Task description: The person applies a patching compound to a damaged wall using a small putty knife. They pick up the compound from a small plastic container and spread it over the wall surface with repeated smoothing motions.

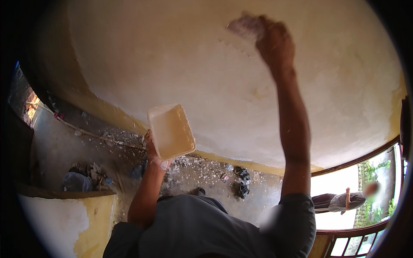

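My left hand (151, 148) grips a squarish, cream-coloured plastic tub (175, 134) from its side and underside. The tub's inside is tilted toward me, and pale residue coats its walls. High up on the right, my right hand (276, 44) is closed around a crumpled, whitish wad (246, 26), smeared by motion; whether it is cloth or plastic I cannot tell. That hand is held up close to the wall (206, 81), which is patchy cream and white. Below the wad, a short row of small raised marks shows on the wall's surface.
White flakes litter the floor (211, 174) along the wall's base. Black plastic bags (242, 182) lie there, and a long pole (86, 131) stretches leftward. A low wall (92, 215) stands at lower left beside a rubbish heap (81, 178). Outside the right opening stands another person (340, 201).
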{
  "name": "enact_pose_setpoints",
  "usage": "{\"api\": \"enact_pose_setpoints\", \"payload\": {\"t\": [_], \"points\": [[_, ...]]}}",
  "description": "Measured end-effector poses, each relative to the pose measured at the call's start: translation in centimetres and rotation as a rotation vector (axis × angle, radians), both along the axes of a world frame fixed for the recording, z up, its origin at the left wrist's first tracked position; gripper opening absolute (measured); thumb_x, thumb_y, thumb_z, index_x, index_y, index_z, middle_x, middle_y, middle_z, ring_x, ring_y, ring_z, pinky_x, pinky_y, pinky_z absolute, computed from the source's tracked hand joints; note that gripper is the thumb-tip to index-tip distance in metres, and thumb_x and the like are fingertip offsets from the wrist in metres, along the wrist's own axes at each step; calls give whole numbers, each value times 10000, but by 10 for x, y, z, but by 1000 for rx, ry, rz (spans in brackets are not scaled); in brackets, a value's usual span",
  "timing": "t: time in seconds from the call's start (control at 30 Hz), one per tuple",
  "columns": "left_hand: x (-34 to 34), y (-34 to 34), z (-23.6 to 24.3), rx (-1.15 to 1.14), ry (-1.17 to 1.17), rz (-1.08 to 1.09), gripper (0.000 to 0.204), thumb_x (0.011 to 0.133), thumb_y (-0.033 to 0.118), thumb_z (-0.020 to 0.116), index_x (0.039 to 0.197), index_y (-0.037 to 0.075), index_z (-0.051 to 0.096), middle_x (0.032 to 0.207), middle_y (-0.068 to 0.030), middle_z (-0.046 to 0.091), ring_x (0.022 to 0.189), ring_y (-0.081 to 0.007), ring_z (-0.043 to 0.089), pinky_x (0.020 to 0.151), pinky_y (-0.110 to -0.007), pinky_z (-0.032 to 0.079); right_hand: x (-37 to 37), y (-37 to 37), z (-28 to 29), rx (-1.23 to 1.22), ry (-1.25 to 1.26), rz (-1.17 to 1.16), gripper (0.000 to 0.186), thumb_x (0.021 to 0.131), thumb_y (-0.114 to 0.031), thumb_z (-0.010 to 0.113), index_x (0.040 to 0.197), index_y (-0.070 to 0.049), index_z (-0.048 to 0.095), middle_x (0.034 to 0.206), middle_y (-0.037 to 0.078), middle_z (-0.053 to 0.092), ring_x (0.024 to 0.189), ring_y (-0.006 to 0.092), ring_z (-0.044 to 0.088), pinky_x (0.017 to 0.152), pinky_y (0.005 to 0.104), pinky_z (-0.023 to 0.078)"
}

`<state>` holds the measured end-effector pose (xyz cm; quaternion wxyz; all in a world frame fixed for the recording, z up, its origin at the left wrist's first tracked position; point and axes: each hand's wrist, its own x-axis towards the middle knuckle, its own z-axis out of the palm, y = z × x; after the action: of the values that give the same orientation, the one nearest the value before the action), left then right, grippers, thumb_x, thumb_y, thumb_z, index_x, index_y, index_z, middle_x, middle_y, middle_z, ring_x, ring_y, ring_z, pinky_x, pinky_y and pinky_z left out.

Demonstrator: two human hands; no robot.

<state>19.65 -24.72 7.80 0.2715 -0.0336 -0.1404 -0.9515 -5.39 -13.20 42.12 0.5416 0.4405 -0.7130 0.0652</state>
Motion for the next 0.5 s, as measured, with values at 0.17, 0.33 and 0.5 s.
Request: {"api": "enact_pose_setpoints", "payload": {"t": [0.17,0.33,0.5], "points": [[19,6,2,99,-53,101,571,975,494,527,1396,108,525,1302,-105,619,1192,-308,615,981,-504,543,-29,54,171,-207,-61,204,483,817,-118,783,1238,46,614,1200,203,668,1126,311,651,989,393,521],[24,5,0,19,-145,194,587,967,515,528,1396,115,521,1314,-95,611,1194,-294,612,991,-493,537,-19,50,83,-218,-141,246,474,818,-73,742,1263,20,605,1233,190,664,1111,310,659,967,399,531],[34,-4,-18,-110,-107,223,694,961,517,554,1498,99,415,1423,-124,542,1284,-294,564,1051,-491,507,-1,3,-59,28,-391,124,332,831,-38,679,1162,-66,662,1011,180,715,995,356,689,836,435,571]]}}
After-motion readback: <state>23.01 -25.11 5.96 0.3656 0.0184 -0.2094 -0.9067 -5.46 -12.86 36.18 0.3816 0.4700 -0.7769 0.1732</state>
